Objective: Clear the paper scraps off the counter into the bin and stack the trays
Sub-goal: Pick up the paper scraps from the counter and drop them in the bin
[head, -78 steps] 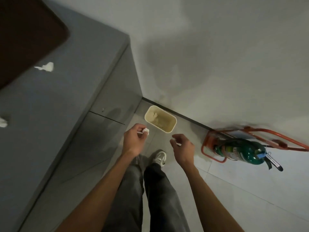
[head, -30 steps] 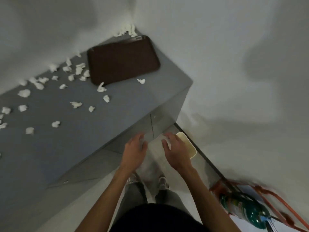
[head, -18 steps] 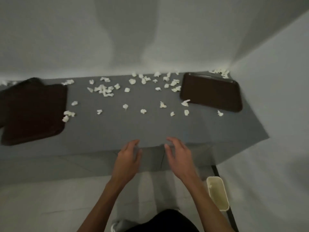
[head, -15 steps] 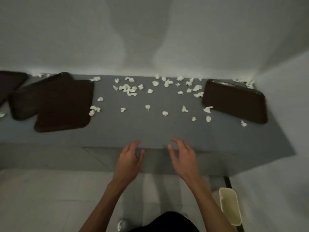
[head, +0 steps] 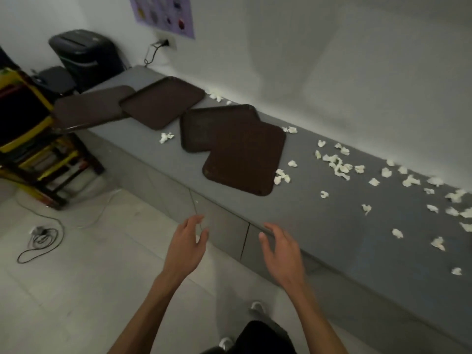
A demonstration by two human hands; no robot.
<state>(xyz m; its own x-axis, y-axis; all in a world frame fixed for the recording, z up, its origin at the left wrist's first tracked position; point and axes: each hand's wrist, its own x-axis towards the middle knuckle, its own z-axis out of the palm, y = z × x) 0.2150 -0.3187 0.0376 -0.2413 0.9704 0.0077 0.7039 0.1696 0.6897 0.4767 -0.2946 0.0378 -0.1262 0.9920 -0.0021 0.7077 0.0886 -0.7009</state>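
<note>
4 trays (head: 245, 157) and scattered scraps (head: 337, 166) on counter (head: 332, 226); shredder (head: 84, 54) beyond

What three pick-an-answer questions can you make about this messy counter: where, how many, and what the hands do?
1. Where do most paper scraps lie?
A) on the counter, right of the trays
B) on the floor
C) on the trays
2. How many brown trays show?
A) two
B) four
C) six
3. What are the left hand and right hand doing?
A) lifting a tray
B) hovering open, empty
C) pinching scraps
Answers: 1 A: white bits dot the grey top. 2 B: four dark rectangles lie there. 3 B: fingers spread, nothing held.
</note>
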